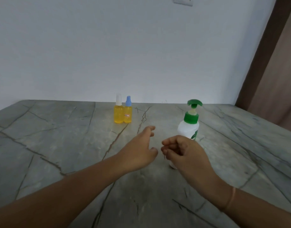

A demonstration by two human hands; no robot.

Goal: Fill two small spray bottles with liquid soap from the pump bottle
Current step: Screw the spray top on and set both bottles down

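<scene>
Apparently finished: spray bottles [119, 115] stood capped, full, parked together aside; left hand [139, 146] fingers relaxed straight, right hand [184, 153] loosely curled, both empty.

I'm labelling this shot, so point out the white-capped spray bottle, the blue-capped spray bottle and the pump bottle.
white-capped spray bottle [118, 115], head view, on its yellow body.
blue-capped spray bottle [128, 110], head view, on its yellow body.
pump bottle [191, 118], head view, on its green collar.

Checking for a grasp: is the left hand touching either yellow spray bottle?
Apart. Head view shows bare grey stone table between left hand and the white-capped yellow spray bottle and blue-capped bottle.
</scene>
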